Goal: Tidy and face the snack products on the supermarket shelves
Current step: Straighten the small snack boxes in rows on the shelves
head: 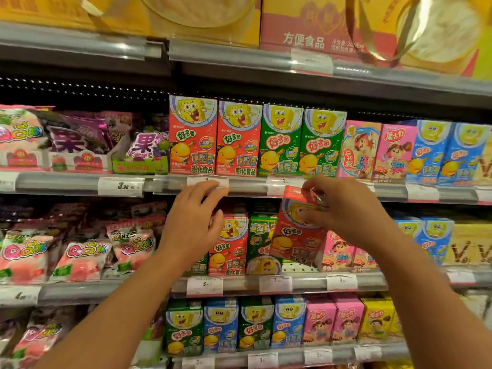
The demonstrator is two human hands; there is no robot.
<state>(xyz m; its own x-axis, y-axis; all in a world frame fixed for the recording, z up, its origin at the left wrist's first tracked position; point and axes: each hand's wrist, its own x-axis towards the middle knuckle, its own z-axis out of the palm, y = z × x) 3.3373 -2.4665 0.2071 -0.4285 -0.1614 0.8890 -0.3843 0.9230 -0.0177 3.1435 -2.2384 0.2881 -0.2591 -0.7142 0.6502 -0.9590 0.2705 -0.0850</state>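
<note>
My right hand (343, 211) grips a red snack box (295, 235) by its top, holding it tilted in front of the middle shelf. My left hand (194, 222) is raised with fingers spread and relaxed, in front of another red box (229, 249) standing on the middle shelf; its fingertips reach the price rail (247, 186) of the shelf above. A green box (259, 243) stands between the two red ones. On the shelf above, two red boxes (193, 134) and two green boxes (282, 141) stand upright, faces forward.
Pink boxes (378, 150) and blue boxes (447, 153) fill the right of the upper row. Bagged gummy sweets (80, 251) lie at the left. The lowest visible shelf holds green, blue, pink and yellow boxes (266, 323). Large yellow gift boxes (186, 14) sit on top.
</note>
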